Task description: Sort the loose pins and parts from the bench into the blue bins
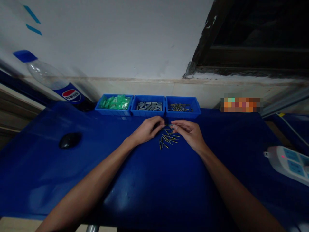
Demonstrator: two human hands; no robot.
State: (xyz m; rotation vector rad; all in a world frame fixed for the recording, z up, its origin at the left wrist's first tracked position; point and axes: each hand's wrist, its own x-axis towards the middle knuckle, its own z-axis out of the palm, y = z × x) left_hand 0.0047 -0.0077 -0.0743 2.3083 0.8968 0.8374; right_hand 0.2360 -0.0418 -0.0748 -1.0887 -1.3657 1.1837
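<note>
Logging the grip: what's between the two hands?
Head view: a thin rod spans left hand to right hand; loose rods lie on the table.

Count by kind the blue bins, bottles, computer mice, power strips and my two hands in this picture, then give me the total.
Blue bins: 3
Bottle: 1
Computer mouse: 1
Power strip: 1
Hands (left hand, right hand): 2
Total: 8
Loose metal pins are too crowded to count.
</note>
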